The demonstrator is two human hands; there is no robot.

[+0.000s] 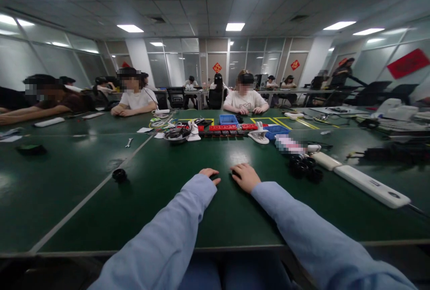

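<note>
Both my arms, in light blue sleeves, reach forward over the green table [188,218]. My left hand [210,175] rests on the table surface, mostly covered by its cuff; the fingers that show lie loosely apart and hold nothing. A hand's width to its right, my right hand [246,176] lies palm down with its fingers curled. A small dark thing [234,173] peeks out at its fingertips, and I cannot make out what it is.
A small black round part [119,175] lies to the left, black round parts [303,166] and a white power strip [371,185] to the right. Further back are red blocks [223,127], a blue bin [229,119], a white clamp [259,134] and a wrench [128,142]. People sit across the table.
</note>
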